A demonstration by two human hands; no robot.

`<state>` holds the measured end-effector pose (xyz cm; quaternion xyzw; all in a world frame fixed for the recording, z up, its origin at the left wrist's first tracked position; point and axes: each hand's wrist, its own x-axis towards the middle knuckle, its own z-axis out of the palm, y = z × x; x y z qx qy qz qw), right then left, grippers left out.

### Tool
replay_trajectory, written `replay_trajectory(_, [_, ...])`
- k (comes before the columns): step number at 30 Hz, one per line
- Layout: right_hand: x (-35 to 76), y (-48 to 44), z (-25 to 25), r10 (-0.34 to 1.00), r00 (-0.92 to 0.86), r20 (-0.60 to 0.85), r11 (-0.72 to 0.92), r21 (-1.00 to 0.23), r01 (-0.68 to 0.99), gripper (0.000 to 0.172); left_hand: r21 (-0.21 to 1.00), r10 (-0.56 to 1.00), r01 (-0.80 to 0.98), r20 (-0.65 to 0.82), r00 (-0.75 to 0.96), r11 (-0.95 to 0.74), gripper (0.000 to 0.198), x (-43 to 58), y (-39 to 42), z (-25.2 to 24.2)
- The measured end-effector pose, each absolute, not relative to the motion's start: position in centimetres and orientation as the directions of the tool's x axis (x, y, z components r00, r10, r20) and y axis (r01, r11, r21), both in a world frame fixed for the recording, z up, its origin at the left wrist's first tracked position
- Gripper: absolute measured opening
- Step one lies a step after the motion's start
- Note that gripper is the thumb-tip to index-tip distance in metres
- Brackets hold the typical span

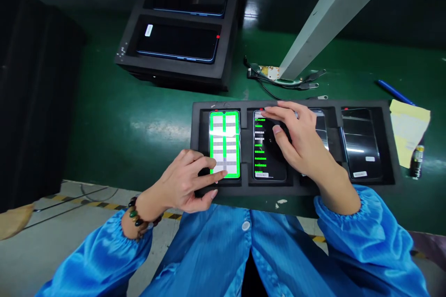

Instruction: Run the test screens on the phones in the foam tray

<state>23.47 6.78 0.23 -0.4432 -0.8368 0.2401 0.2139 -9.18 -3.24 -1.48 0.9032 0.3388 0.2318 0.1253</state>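
A black foam tray (244, 141) in front of me holds several smartphones side by side. The leftmost smartphone (225, 134) shows a bright green and white grid. My left hand (190, 178) lies at its lower left, fingers apart, the index fingertip on the lower part of the screen. Over the second smartphone (268, 148), which shows a list of mostly green text lines, is my right hand (299, 134), its fingers stretched toward the screen's top edge. That hand partly hides a third smartphone (321, 125). A dark-screened smartphone (362, 144) lies at the tray's right end.
Behind on the left stands a stack of foam trays (170, 74) with more smartphones. A grey metal post (324, 18) rises beyond my tray, cables (296, 84) at its foot. To the right lie a blue pen (395, 92), yellow paper (407, 130) and a small dark bottle (417, 162).
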Motion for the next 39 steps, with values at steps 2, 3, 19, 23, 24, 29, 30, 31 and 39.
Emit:
replay_trajectory(2, [23.5, 6.8, 0.2, 0.843, -0.518, 0.146, 0.495, -0.588, 0.640, 0.043, 0.386, 0.677, 0.560, 0.335, 0.656, -0.733, 0.035, -9.2, -3.5, -1.6])
replay_trajectory(3, [23.5, 6.8, 0.2, 0.842, -0.519, 0.147, 0.496, -0.588, 0.639, 0.044, 0.383, 0.686, 0.573, 0.335, 0.645, -0.725, 0.035, -9.3, -3.5, -1.7])
replay_trajectory(19, [23.4, 6.8, 0.2, 0.848, -0.514, 0.130, 0.480, -0.600, 0.640, 0.043, 0.299, 0.695, 0.628, 0.272, 0.665, -0.718, 0.040, -8.2, -2.2, -0.8])
replay_trajectory(23, [23.4, 6.8, 0.3, 0.846, -0.520, 0.118, 0.478, -0.601, 0.640, 0.045, 0.281, 0.677, 0.618, 0.233, 0.698, -0.734, 0.045, -7.0, -1.5, -0.4])
replay_trajectory(24, [23.4, 6.8, 0.3, 0.845, -0.522, 0.115, 0.477, -0.602, 0.640, 0.045, 0.276, 0.679, 0.622, 0.238, 0.694, -0.733, 0.044, -7.1, -1.4, -0.4])
replay_trajectory(29, [23.4, 6.8, 0.3, 0.846, -0.520, 0.117, 0.477, -0.604, 0.639, 0.048, 0.221, 0.756, 0.727, 0.282, 0.590, -0.650, 0.039, -8.9, -1.5, -1.0])
replay_trajectory(30, [23.4, 6.8, 0.3, 0.845, -0.522, 0.119, 0.479, -0.603, 0.638, 0.048, 0.206, 0.771, 0.750, 0.288, 0.567, -0.629, 0.038, -9.4, -1.6, -1.1])
replay_trajectory(31, [23.4, 6.8, 0.2, 0.844, -0.523, 0.122, 0.482, -0.601, 0.638, 0.048, 0.194, 0.781, 0.765, 0.294, 0.551, -0.614, 0.037, -9.9, -1.7, -1.1])
replay_trajectory(39, [23.4, 6.8, 0.0, 0.847, -0.518, 0.121, 0.476, -0.605, 0.638, 0.046, 0.174, 0.749, 0.742, 0.324, 0.578, -0.647, 0.031, -10.9, -1.6, -1.0])
